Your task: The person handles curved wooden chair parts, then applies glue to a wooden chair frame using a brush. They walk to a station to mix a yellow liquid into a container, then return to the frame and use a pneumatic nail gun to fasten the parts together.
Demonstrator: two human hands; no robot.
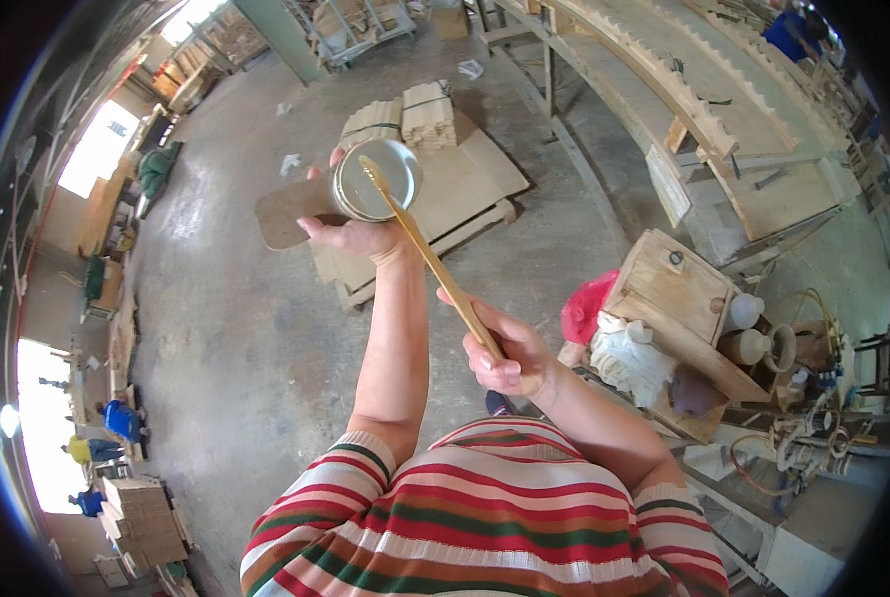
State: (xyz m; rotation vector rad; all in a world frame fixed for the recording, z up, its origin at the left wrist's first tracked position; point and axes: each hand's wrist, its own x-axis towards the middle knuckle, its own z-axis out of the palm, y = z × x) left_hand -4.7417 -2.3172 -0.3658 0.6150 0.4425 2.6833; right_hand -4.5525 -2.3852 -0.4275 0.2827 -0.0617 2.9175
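My left hand (360, 237) is closed around a round, open-topped can (339, 189) with a pale inside. Beside that hand, a thin brown flat piece with rounded corners (284, 217) sticks out to the left; I cannot tell if the fingers grip it too. My right hand (512, 350) is wrapped round the lower end of a long, flat wooden stick (435, 261). The stick slants up to the left across the can's rim. Its far end, over the can's opening, carries a shiny yellowish coating.
Beyond the can, bundled wood strips (428, 114) lie on flat boards (480, 164) on the floor. A long wooden workbench (774, 199) runs along the far right. Nearer right stand a wooden box (669, 284), a red plastic bag (586, 306) and white cloth (624, 356). People work at the left.
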